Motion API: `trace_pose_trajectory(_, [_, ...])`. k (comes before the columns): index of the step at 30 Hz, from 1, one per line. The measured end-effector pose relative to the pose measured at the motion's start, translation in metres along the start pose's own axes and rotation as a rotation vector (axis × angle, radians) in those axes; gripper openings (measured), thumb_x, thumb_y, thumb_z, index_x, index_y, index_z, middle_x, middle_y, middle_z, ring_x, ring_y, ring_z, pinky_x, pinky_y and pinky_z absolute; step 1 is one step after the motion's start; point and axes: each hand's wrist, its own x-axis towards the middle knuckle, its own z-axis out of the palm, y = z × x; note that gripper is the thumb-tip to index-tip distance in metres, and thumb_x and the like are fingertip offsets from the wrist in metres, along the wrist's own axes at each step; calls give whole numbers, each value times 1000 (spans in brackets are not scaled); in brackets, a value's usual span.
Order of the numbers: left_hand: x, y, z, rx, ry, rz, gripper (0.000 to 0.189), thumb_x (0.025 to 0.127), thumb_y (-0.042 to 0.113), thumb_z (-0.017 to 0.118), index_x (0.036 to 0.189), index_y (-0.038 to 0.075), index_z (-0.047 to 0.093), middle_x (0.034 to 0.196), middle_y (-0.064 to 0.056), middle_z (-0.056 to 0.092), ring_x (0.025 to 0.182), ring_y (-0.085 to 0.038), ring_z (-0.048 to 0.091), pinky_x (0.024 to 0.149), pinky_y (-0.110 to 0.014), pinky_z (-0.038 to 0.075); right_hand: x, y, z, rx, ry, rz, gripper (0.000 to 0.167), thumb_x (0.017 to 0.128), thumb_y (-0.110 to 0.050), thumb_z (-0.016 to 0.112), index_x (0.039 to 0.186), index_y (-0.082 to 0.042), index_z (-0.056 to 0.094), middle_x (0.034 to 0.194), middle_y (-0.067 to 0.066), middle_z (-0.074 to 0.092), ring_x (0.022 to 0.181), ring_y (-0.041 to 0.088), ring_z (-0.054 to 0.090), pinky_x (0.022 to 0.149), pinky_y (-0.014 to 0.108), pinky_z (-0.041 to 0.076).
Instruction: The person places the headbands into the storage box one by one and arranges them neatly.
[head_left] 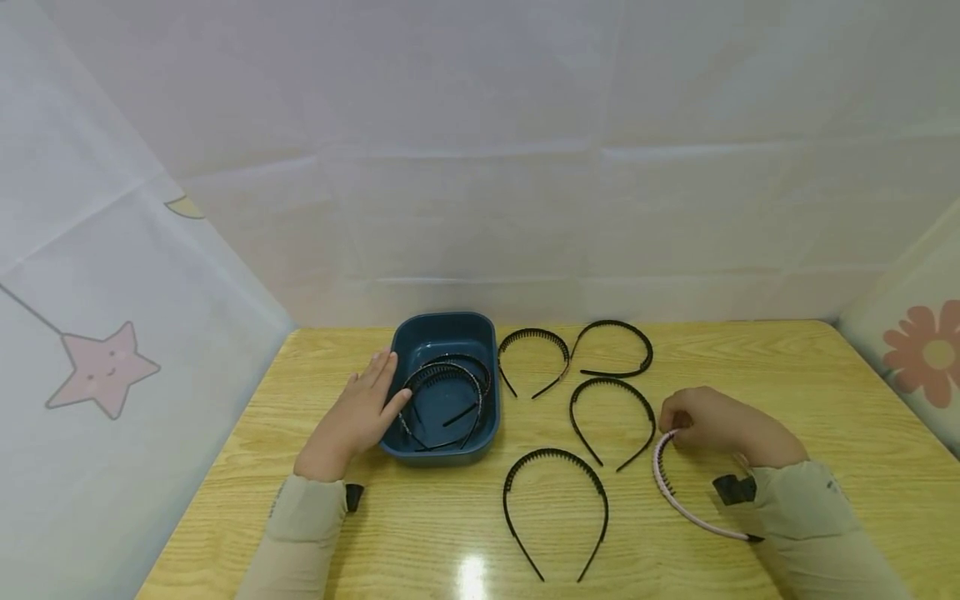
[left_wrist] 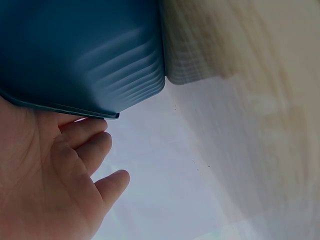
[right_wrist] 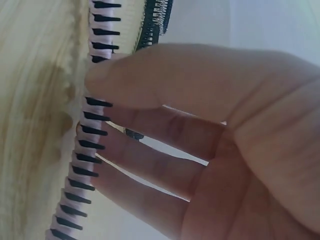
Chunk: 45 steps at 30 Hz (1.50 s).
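Note:
Against the left side of a dark blue plastic basin rests my left hand, its fingers straight along the rim. Dark headbands with teeth lie in that basin. My right hand pinches a pink headband by one end portion, at the right of the table. Close up in the right wrist view, thumb and fingers grip the pink band, whose inner side carries black teeth. In the left wrist view the basin's ribbed outer wall shows above the hand.
Several black headbands lie on the wooden table between basin and right hand: one at the front, one in the middle, one beside the basin, one at the back. A pale cloth backdrop encloses the table.

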Motion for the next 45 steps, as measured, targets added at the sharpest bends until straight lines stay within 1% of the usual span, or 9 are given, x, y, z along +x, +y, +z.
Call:
trace_pose_trajectory(6, [0,0,0,8,-1,4,74,110,46,36,160,-4,15,167,-23,12,154,-40,10,121,-64,12,1,-3,-5,-24,42,5,26,89,5,66,86,-20,70,90,-9,66,83,8,59,71,32,53])
trace_pose_trajectory(10, [0,0,-1,8,-5,4,76,110,49,34,161,-3,14,167,-23,11,154,-40,9,121,-64,10,1,-5,-9,-29,73,2,22,92,4,65,88,-17,70,90,-5,66,84,10,60,71,34,53])
trace_pose_trajectory(14, [0,0,0,7,-7,4,76,110,50,33,161,-3,14,167,-23,11,154,-40,9,121,-63,10,1,-8,-12,-27,98,2,15,94,0,65,92,-14,69,93,1,67,88,15,63,73,38,55])
trace_pose_trajectory(18, [1,0,0,7,-5,5,76,110,49,34,161,-3,15,167,-23,11,154,-40,10,121,-64,12,1,-12,-15,-38,115,4,11,95,-1,66,95,-11,69,96,1,67,89,19,65,73,39,56])
trace_pose_trajectory(25, [1,-2,2,6,-6,-3,75,110,48,34,161,-2,14,168,-21,10,155,-39,9,121,-63,11,1,-15,-19,-40,167,-8,8,95,-3,68,101,-9,70,96,0,67,87,16,64,71,38,56])
trace_pose_trajectory(34, [1,-3,2,-1,-3,2,75,110,48,34,161,-3,15,168,-22,10,154,-39,9,121,-63,11,5,-23,-24,-33,220,13,8,97,-7,67,105,-6,70,96,-1,67,87,16,64,73,39,55])
trace_pose_trajectory(38, [0,-1,2,2,-6,1,75,110,48,34,161,-3,15,168,-21,10,154,-39,9,121,-63,12,7,-26,-25,-30,247,22,8,97,-7,68,104,-7,71,94,-2,68,87,16,64,72,39,55])
trace_pose_trajectory(42, [0,-1,1,-4,-11,-3,75,110,49,33,161,-3,14,168,-22,9,154,-39,9,121,-63,11,9,-27,-25,-38,298,12,7,97,-8,68,103,-10,72,92,-3,68,85,14,64,72,39,56])
trace_pose_trajectory(45, [0,0,0,-12,-6,-1,75,110,48,35,161,-4,15,168,-22,10,154,-40,10,121,-64,12,13,-28,-24,-35,339,5,9,98,-10,67,105,-9,73,92,-3,69,85,15,65,73,40,57])
